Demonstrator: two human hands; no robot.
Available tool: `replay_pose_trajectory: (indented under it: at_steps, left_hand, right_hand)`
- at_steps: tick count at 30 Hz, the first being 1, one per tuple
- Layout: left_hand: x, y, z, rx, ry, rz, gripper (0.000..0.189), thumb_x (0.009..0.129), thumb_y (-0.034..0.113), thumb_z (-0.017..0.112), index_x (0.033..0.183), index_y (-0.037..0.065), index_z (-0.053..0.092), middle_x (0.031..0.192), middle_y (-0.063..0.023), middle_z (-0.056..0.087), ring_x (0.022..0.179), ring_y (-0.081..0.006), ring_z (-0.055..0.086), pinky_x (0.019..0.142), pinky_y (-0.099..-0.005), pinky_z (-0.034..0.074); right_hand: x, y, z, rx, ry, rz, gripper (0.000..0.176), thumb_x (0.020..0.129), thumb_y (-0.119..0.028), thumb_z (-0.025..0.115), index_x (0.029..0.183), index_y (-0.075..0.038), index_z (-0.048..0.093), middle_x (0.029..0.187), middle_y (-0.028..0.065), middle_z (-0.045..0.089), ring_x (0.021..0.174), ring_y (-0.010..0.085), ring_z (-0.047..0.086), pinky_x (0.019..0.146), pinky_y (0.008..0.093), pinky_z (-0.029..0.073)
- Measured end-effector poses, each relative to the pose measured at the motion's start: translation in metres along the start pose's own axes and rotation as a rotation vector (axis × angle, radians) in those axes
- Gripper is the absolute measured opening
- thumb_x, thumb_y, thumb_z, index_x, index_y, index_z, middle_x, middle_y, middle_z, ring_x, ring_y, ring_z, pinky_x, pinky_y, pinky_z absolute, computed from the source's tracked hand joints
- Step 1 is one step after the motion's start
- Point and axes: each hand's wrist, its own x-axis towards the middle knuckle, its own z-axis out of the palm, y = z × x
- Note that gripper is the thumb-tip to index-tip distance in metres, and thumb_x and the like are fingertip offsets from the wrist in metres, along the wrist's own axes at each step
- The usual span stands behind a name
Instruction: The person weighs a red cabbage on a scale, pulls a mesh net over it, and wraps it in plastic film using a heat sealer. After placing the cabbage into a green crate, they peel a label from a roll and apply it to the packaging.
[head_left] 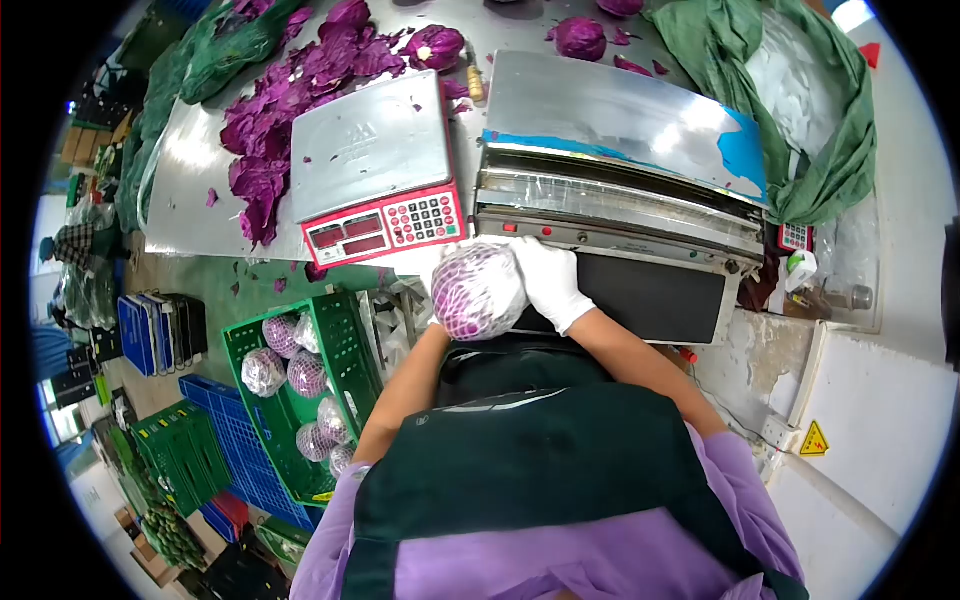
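Note:
A red cabbage in a white foam net (478, 292) is held close to my body, in front of the scale and the wrapping machine. My right hand (548, 284), in a white glove, presses against the right side of the cabbage. On the other side, my left hand (432, 262), also gloved, grips it; most of its fingers are hidden behind the cabbage. Just beyond stands a red digital scale (375, 150) with a steel pan bearing small leaf scraps. To its right is a film wrapping machine (620, 190) with blue film on its top.
Loose purple leaves (265, 150) and a bare cabbage (435, 47) lie on the steel table (185, 165), near a wooden-handled tool (474, 82). A green crate (300, 385) at lower left holds several netted cabbages. A green sack (840, 130) stands at right.

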Motion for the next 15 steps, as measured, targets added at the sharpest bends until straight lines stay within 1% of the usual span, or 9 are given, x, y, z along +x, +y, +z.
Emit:
replay_pose_trajectory:
  at_steps: [3, 4, 5, 7, 8, 9, 11, 13, 15]
  left_hand:
    - [-0.022, 0.0, 0.018, 0.398, 0.056, 0.249, 0.015, 0.095, 0.016, 0.061, 0.096, 0.001, 0.065, 0.083, -0.0049, 0.064, 0.073, -0.0142, 0.06, 0.065, -0.0294, 0.051]
    - [-0.029, 0.006, 0.03, 0.607, 0.118, 0.379, 0.015, 0.095, 0.015, 0.06, 0.097, 0.001, 0.064, 0.084, -0.0055, 0.063, 0.073, -0.0154, 0.061, 0.065, -0.03, 0.051]
    - [-0.034, 0.014, 0.043, 0.829, 0.173, 0.498, 0.014, 0.095, 0.015, 0.06, 0.098, 0.002, 0.064, 0.084, -0.0061, 0.063, 0.074, -0.0166, 0.061, 0.065, -0.0307, 0.052]
    - [-0.048, 0.032, 0.073, 1.251, 0.186, 0.664, 0.014, 0.095, 0.014, 0.059, 0.1, 0.002, 0.063, 0.086, -0.0073, 0.062, 0.075, -0.019, 0.062, 0.065, -0.032, 0.053]
    - [-0.034, 0.039, 0.059, 1.623, -0.15, 1.15, 0.009, 0.093, 0.013, 0.06, 0.096, 0.004, 0.063, 0.088, -0.0064, 0.062, 0.075, -0.0172, 0.061, 0.063, -0.0317, 0.052]
    - [-0.06, 0.044, 0.097, 1.564, -0.412, 0.981, 0.009, 0.093, 0.014, 0.062, 0.095, 0.005, 0.063, 0.082, -0.003, 0.058, 0.073, -0.0121, 0.056, 0.06, -0.0303, 0.048]
    - [-0.105, 0.051, 0.163, 1.421, -0.499, 0.139, 0.012, 0.094, 0.016, 0.063, 0.097, 0.005, 0.063, 0.08, -0.001, 0.056, 0.074, -0.0097, 0.053, 0.063, -0.0288, 0.046]
    - [-0.114, 0.049, 0.182, 1.447, -0.777, 0.116, 0.019, 0.099, 0.02, 0.056, 0.093, 0.003, 0.062, 0.081, 0.0018, 0.056, 0.077, -0.0062, 0.052, 0.068, -0.0219, 0.043]
    - [-0.127, 0.044, 0.184, 1.386, -0.859, -0.05, 0.023, 0.102, 0.023, 0.052, 0.096, 0.003, 0.061, 0.087, -0.0006, 0.057, 0.083, -0.009, 0.052, 0.074, -0.0245, 0.044]
  right_hand:
    - [0.0, -0.009, 0.012, 0.09, -0.001, -0.107, 0.021, 0.086, -0.015, 0.061, 0.106, -0.013, 0.067, 0.087, 0.0088, 0.067, 0.069, 0.0284, 0.068, 0.058, 0.0379, 0.055]
    - [0.001, -0.013, 0.009, 0.155, 0.095, -0.166, 0.015, 0.085, -0.016, 0.062, 0.099, -0.011, 0.065, 0.087, 0.0076, 0.067, 0.067, 0.025, 0.067, 0.057, 0.0367, 0.054]
    - [0.0, -0.016, 0.006, 0.186, 0.064, -0.151, 0.017, 0.084, -0.018, 0.065, 0.099, -0.011, 0.067, 0.088, 0.0074, 0.068, 0.067, 0.0254, 0.067, 0.058, 0.0369, 0.054]
    - [0.008, -0.027, -0.007, 0.35, 0.199, -0.314, 0.014, 0.082, -0.018, 0.068, 0.094, -0.011, 0.067, 0.083, 0.0076, 0.066, 0.064, 0.0243, 0.065, 0.056, 0.0357, 0.052]
    - [0.013, -0.032, -0.021, 0.414, 0.201, -0.401, 0.012, 0.082, -0.018, 0.07, 0.09, -0.011, 0.067, 0.079, 0.0069, 0.065, 0.063, 0.0233, 0.064, 0.056, 0.0345, 0.05]
    - [0.02, -0.039, -0.035, 0.413, 0.221, -0.499, 0.011, 0.081, -0.02, 0.071, 0.088, -0.012, 0.066, 0.075, 0.0049, 0.062, 0.062, 0.0219, 0.061, 0.055, 0.0339, 0.047]
    - [0.034, -0.05, -0.066, 0.466, 0.2, -0.634, 0.016, 0.08, -0.027, 0.072, 0.085, -0.013, 0.065, 0.072, 0.0027, 0.058, 0.061, 0.0209, 0.058, 0.054, 0.034, 0.045]
    - [0.044, -0.057, -0.098, 0.351, 0.198, -0.725, 0.021, 0.078, -0.036, 0.071, 0.08, -0.017, 0.063, 0.07, -0.0002, 0.055, 0.059, 0.0195, 0.055, 0.054, 0.0324, 0.043]
    - [0.051, -0.053, -0.143, 0.117, 0.074, -0.681, 0.016, 0.077, -0.034, 0.07, 0.069, -0.022, 0.063, 0.068, -0.0048, 0.057, 0.059, 0.0186, 0.057, 0.054, 0.0319, 0.045]
